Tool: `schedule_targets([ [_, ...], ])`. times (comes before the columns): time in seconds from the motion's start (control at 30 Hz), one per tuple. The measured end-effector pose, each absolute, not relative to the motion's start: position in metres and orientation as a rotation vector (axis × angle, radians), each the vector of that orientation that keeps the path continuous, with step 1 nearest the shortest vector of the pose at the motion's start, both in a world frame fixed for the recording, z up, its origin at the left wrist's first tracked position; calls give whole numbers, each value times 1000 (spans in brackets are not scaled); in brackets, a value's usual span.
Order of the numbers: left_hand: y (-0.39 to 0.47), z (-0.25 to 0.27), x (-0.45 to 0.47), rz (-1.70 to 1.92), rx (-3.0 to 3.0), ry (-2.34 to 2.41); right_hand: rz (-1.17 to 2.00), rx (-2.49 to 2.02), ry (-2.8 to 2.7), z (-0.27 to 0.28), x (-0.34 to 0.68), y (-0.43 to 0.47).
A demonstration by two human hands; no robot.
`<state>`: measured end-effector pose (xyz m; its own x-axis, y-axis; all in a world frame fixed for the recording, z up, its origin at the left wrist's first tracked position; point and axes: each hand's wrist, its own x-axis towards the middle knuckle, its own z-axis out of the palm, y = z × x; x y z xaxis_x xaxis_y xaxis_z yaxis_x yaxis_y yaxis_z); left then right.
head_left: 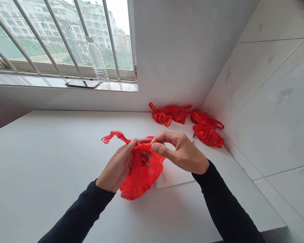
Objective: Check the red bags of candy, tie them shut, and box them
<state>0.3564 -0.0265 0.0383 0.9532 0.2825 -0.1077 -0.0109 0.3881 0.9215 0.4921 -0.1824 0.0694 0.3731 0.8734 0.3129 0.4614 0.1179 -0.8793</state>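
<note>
A thin red plastic bag [142, 175] hangs between my two hands above the white table. My left hand [119, 165] grips its gathered top, the thumb lying over the plastic and some fingers behind it. A twisted handle [115, 135] of the bag sticks out to the left above that hand. My right hand [178, 150] pinches the gathered plastic between thumb and forefinger. Below the hands the bag bulges loosely; I cannot make out anything inside it. Partly behind the bag and my right hand lies a white booklet or box [174, 175] with small dark print.
Several bunched red plastic bags [207, 135] lie at the table's back right corner, against the walls. On the windowsill stand a clear water bottle [98, 64] and, lying flat, a dark tablet or phone [82, 83]. The white table [53, 168] meets a tiled wall [273, 101] at right.
</note>
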Motion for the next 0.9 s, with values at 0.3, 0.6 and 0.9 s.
schedule_targets([
  [0.3,-26,36,354,187,1268,215,542,-1562,-1435,70,490,-188],
  [0.6,-17,26,356,249,1600,6,583,-1546,-1377,51,498,-169],
  [0.9,-19,21,356,901,2236,227,938,-1621,-1340,28,511,-156],
])
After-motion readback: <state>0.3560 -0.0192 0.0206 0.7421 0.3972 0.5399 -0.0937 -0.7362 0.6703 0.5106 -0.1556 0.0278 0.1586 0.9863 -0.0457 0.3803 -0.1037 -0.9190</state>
